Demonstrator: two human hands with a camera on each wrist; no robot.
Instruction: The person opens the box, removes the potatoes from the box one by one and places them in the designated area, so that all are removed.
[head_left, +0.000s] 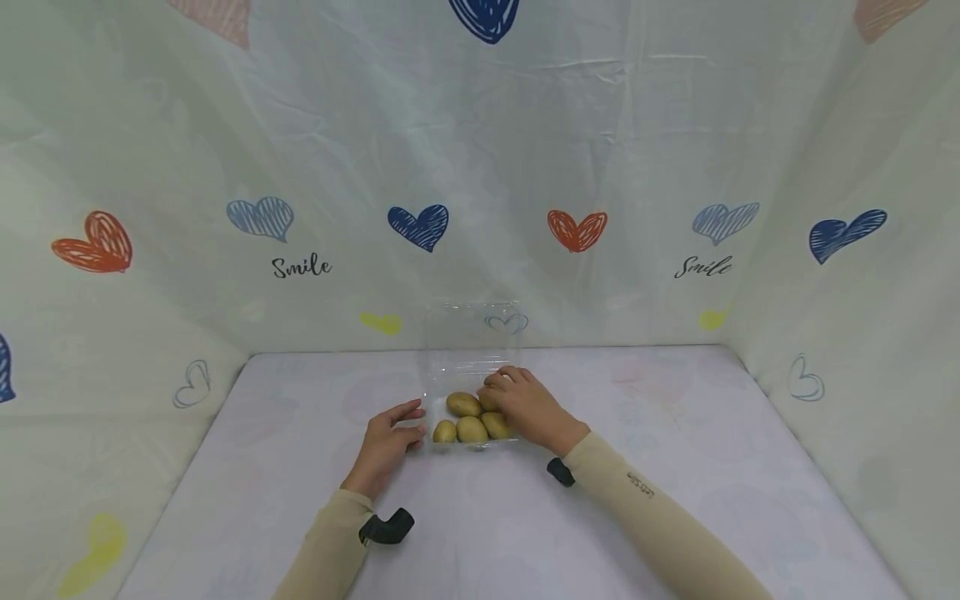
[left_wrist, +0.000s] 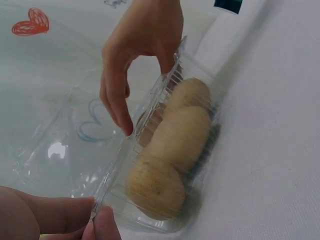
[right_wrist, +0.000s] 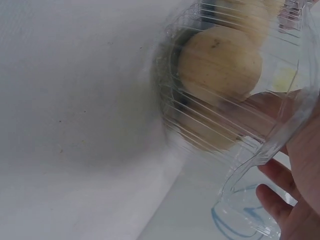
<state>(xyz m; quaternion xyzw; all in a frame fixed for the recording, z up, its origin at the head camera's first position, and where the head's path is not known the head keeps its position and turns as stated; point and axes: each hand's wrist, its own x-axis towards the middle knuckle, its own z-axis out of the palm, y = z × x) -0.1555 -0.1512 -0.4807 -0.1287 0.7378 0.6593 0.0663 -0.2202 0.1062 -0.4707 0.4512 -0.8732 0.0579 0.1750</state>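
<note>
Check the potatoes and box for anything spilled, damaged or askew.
Nothing looks spilled or askew: the visible potatoes lie inside the box, its lid open. One potato shows a small dark mark in the right wrist view, odd against its otherwise pale skin.

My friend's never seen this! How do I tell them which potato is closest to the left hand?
On the white table sits a clear plastic box with its lid up. Along the box's near side is a row of three potatoes. Yours is the left-end potato, nearest the left hand, looking smaller than its two row-mates in the head view.
</note>
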